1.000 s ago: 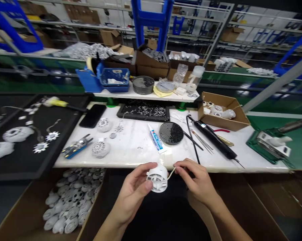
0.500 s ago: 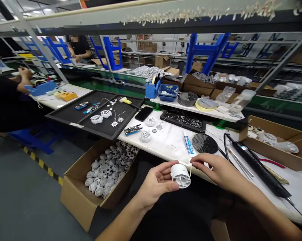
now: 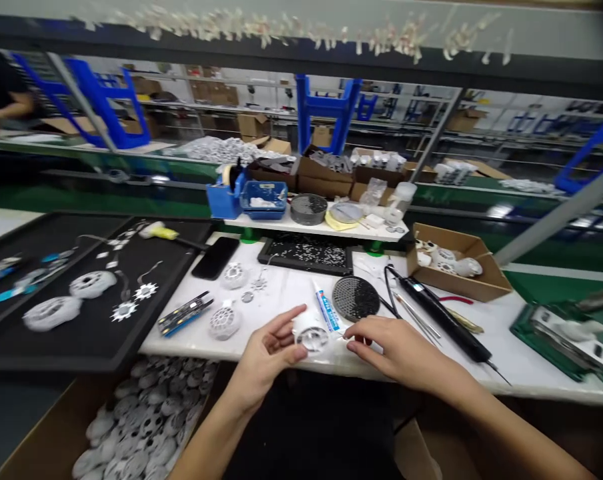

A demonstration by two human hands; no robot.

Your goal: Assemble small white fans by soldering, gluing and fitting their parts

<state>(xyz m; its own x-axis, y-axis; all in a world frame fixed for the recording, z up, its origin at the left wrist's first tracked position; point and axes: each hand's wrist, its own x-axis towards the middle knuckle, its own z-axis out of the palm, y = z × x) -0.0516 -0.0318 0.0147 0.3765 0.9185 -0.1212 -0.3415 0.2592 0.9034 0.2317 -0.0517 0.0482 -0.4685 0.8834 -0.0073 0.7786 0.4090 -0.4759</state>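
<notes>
A white cylindrical housing [image 3: 310, 331] with vanes inside is held between the thumb and fingers of my left hand [image 3: 269, 350], over the bench's front edge. My right hand [image 3: 381, 343] pinches a thin white piece at the housing's right side; its far end is blurred. Just behind the hands lie a blue and white tube [image 3: 327, 308] and a round black perforated dish [image 3: 355, 298]. To the left are two white domed shells [image 3: 225, 321], small metal parts and a blue-edged circuit board [image 3: 185, 315].
A black phone [image 3: 216, 258] lies behind the board. On the right are a black electric screwdriver [image 3: 444, 319], tweezers, and a cardboard box [image 3: 461, 260] of white parts. A box of shells [image 3: 146, 417] stands below left. A raised shelf [image 3: 301, 223] runs behind.
The view has turned right, so bench items appear farther left and a green tool at the right has come into view. Both hands still hold their pieces, the housing now above the bench edge.
</notes>
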